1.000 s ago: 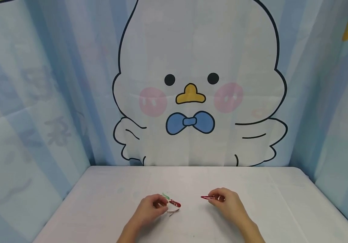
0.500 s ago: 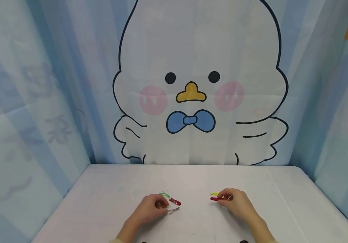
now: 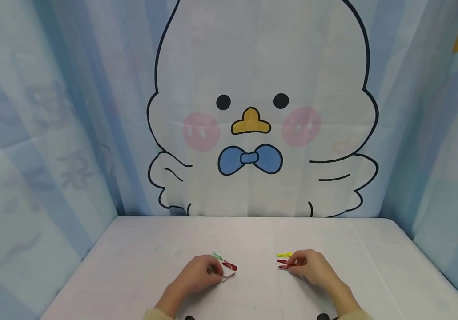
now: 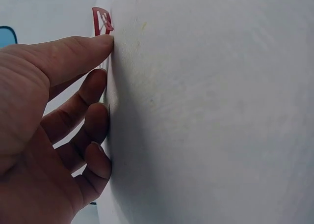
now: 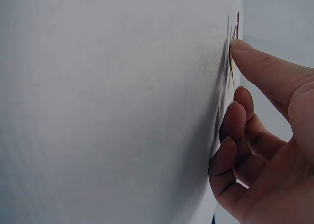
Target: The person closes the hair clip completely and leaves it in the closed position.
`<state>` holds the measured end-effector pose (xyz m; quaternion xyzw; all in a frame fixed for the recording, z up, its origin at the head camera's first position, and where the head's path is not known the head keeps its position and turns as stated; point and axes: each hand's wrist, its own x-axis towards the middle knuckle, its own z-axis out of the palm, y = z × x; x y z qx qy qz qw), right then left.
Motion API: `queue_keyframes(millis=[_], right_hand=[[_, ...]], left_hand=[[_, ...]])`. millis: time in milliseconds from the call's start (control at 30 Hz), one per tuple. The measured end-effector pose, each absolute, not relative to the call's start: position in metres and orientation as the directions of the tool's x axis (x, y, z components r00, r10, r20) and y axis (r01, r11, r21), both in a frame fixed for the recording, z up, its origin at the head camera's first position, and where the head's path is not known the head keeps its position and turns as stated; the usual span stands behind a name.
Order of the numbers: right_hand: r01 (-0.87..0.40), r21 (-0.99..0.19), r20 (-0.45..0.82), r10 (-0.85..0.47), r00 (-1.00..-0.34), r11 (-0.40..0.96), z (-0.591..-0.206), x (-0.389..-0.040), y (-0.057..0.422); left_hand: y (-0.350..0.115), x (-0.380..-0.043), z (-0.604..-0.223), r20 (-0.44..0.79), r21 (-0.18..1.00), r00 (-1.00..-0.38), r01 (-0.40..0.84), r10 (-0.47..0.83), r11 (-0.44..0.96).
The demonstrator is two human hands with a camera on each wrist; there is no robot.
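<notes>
My left hand (image 3: 198, 274) is low over the table on the left, fingertips pinching the end of a thin brownish hair clip (image 3: 229, 276) with splayed prongs. Just beyond it lies a red snap hair clip (image 3: 229, 266), and a green hair clip (image 3: 217, 256) is behind the fingers. The left wrist view has an opened red clip (image 4: 102, 20) past the thumb tip. On the right, my right hand (image 3: 311, 268) pinches a red hair clip (image 3: 283, 267) close to the cloth. Another red strip (image 3: 281, 261) shows right above it, then a yellow hair clip (image 3: 284, 254).
A white cloth covers the table (image 3: 253, 235). Behind stands a curtain with a cartoon chick (image 3: 253, 186), and blue striped curtains (image 3: 45, 178) close both sides. The gap between the hands is bare cloth.
My right hand has moved right and slightly nearer with the red hair clip, uncovering the yellow clip and a second red strip. The left hand has stayed nearly still.
</notes>
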<state>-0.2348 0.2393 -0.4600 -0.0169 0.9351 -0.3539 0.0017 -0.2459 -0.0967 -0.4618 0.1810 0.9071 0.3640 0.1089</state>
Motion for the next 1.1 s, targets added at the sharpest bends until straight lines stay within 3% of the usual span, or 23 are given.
queue_keyframes(millis=[433, 800, 1100], right_hand=[[-0.081, -0.618, 0.020, -0.088, -0.996, 0.782, -0.460, -0.238, 0.237], [-0.026, -0.651, -0.007, -0.040, -0.999, 0.758, -0.452, -0.236, 0.239], [-0.054, -0.666, 0.033, -0.043, -0.999, 0.744, -0.433, -0.235, 0.243]], left_hand=[[-0.097, -0.246, -0.462, -0.026, 0.667, -0.901, 0.307, 0.433, 0.679], [-0.100, -0.243, -0.463, -0.008, 0.711, -0.922, 0.266, 0.386, 0.651], [-0.101, -0.239, -0.455, 0.105, 0.793, -0.931, 0.291, 0.350, 0.536]])
